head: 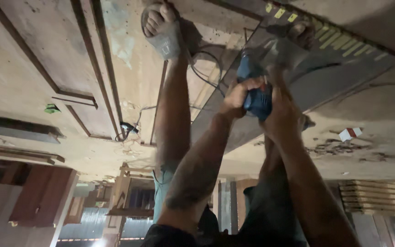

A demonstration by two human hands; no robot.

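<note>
Blue power tool with a rounded plastic body [256,91] sits clenched between both hands, its long axis running from the wrists toward the far end of the long grey board [325,77] beneath it, nose pointing away from the person. The picture appears upside down, as though the head were bent far over. The left hand [236,95] closes its grip around the near side of the blue body, fingers curled over the top; the right hand [282,110] wraps the other side, knuckles up, so the two grips meet on the tool. Both forearms stretch out straight and close together from the dark shirt. The tool's front end, partly blurred, rests on the board, which carries a row of yellow marks [339,39] along one edge. A foot in a grey sandal [163,29] stands on the dusty concrete floor [380,114] just beside the board, with a dark cable [206,68] looping near it. A small red-and-white box [350,133] lies on the floor, well apart.
</note>
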